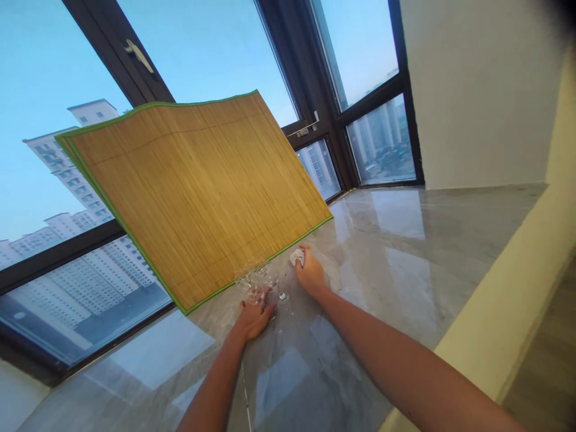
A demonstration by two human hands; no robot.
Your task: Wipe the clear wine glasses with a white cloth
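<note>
My left hand (255, 318) is on a cluster of clear glassware (257, 275), its fingers curled around one see-through glass. The exact shape of each glass is hard to make out against the mat. To the right, my right hand (311, 275) pinches a crumpled white tissue or cloth (297, 257) just above the stone sill. Behind both hands a bamboo mat (211, 174) with green edging leans upright against the window, its lower edge near the glassware.
A glossy grey marble sill (382, 264) runs under everything, with a tile seam near my left forearm. Dark window frames (310, 72) with handles stand behind. On the right are a white wall (477, 90) and a pale yellow edge (490, 300) of the sill.
</note>
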